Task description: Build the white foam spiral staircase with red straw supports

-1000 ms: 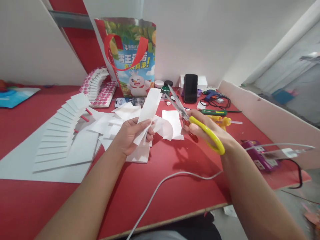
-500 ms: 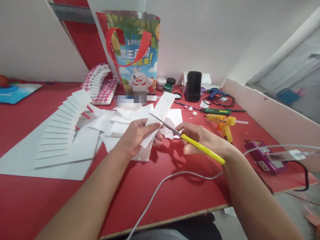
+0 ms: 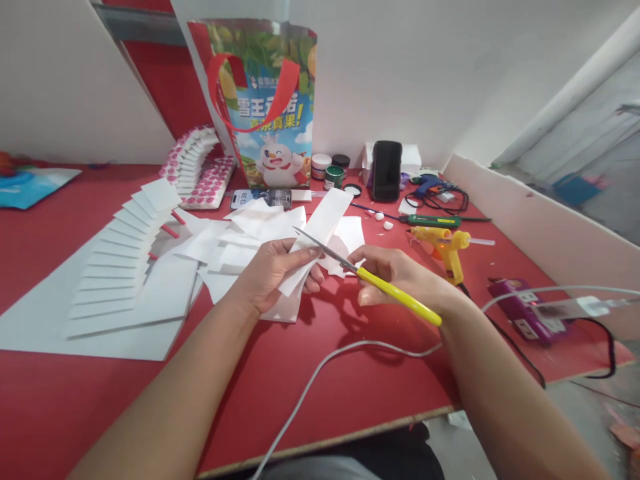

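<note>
A white paper strip (image 3: 327, 215) is pinched in my left hand (image 3: 279, 270), thumb on top, its far end pointing up and away. My right hand (image 3: 395, 273) is closed round a pair of scissors with yellow handles (image 3: 400, 297). The scissor blades (image 3: 325, 248) lie across the strip just beyond my left thumb; whether paper is between them I cannot tell. Loose white paper pieces (image 3: 240, 243) lie in a heap behind my left hand. To the left, a fan-like stepped row of white pieces (image 3: 113, 267) stands on a white sheet (image 3: 145, 343).
A printed bag (image 3: 280, 100) stands at the back, near a pink-dotted stepped piece (image 3: 213, 180), a phone (image 3: 263, 198) and paint jars (image 3: 333, 177). On the right are a black device (image 3: 387, 170), a yellow glue gun (image 3: 445, 247) and a purple box (image 3: 525, 310). A white cable (image 3: 325, 367) crosses the front.
The view has shifted very slightly. My hands, the strip and the scissors keep almost the same pose. The phone's screen, blurred out before, now shows.
</note>
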Demonstrator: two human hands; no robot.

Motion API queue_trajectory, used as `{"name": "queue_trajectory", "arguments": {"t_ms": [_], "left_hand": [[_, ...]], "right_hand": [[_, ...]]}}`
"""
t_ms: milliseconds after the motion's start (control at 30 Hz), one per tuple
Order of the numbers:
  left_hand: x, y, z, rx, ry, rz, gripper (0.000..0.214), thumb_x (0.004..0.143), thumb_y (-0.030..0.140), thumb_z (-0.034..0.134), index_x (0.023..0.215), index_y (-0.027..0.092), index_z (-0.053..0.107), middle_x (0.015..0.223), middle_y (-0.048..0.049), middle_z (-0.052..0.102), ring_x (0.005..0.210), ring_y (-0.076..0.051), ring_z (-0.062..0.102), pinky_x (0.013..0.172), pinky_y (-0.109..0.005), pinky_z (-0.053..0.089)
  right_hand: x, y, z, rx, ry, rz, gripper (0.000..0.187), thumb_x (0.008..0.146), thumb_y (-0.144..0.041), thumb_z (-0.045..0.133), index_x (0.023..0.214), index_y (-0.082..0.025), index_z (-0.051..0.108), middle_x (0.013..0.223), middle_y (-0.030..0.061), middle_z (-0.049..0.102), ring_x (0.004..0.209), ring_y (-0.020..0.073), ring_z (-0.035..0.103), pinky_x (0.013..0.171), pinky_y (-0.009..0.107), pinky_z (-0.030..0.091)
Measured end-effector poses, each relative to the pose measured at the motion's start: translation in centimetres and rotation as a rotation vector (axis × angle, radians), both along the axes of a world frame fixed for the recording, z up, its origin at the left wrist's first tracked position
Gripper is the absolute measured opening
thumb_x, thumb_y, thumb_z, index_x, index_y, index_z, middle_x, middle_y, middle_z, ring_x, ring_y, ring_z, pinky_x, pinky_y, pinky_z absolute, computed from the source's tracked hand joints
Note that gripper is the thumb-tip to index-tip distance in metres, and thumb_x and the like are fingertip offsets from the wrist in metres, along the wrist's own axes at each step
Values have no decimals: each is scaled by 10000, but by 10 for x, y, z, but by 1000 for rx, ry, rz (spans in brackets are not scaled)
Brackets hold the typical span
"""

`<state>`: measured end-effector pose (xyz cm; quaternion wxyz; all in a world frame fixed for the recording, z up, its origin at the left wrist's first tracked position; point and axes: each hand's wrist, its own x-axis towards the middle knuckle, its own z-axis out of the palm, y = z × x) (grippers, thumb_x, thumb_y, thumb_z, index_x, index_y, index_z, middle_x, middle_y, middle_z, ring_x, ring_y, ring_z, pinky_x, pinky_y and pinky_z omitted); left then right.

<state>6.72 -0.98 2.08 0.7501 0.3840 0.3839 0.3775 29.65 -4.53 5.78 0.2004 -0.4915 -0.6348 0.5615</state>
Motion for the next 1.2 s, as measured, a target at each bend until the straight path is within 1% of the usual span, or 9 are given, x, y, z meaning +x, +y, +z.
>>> {"name": "queue_trajectory", "arguments": {"t_ms": [367,533,600,667,767,867,967,1100,1200], "left_hand": [[-3,0,-2,5,19,-17,200,723,270,857,702,126,719,568,-41,706,414,-110,604,472,-211,505],[-4,1,-5,-6,36,-26,211,732,279,844,704,128,699,569,-36,697,421,-110,596,484,-225,513],[-3,2,-4,-18,25,19,217,744,290,831,744,123,692,579,-33,693,429,-113,598,484,-227,508],[-2,3,-3,-35,-14,106,249,778,330,802,847,116,695,661,-48,721,501,-129,647,518,-230,527],[-1,7,-1,-11,-102,292,339,836,399,738,1029,130,666,912,-94,767,761,-190,748,684,-274,594],[-4,13,-6,97,-93,464,408,837,449,724,1116,172,618,1074,-100,746,1011,-259,739,839,-345,601],[-9,18,-16,239,90,560,484,820,469,738,1198,206,588,1231,-110,700,1203,-290,661,972,-380,558],[-11,17,-24,612,434,645,602,840,361,729,1386,232,510,1541,-134,499,1448,-300,457,1188,-445,375],[-8,11,-20,995,691,490,523,889,303,666,1397,255,552,1582,-102,478,1545,-307,297,1258,-510,237]], "right_hand": [[1,1,-9,26,-46,-103,502,633,-489,903,954,-187,665,552,-105,460,520,74,349,508,230,242],[2,3,-16,35,-67,-113,490,635,-518,894,915,-187,664,541,-105,462,494,69,340,491,227,239],[3,3,-17,86,-68,-142,517,637,-559,880,920,-189,657,556,-100,459,499,73,344,493,231,231],[2,2,-15,178,-131,-235,530,663,-609,843,930,-196,647,558,-93,457,493,83,355,496,239,231],[1,2,-7,318,-446,-404,484,753,-634,757,953,-207,649,592,-39,555,533,141,484,521,264,299],[-2,5,-2,332,-934,-476,379,893,-529,617,997,-169,678,786,104,707,754,269,672,593,311,389],[-3,7,-4,217,-1249,-417,334,943,-344,493,1075,-110,691,976,220,739,971,361,725,668,347,452],[-2,7,-10,159,-1359,-335,375,936,-290,465,1161,-70,669,1070,263,735,1054,382,725,735,372,506],[-2,4,-5,161,-1377,-243,374,942,-295,480,1174,-63,659,1068,248,743,1038,375,730,750,380,516]]}}
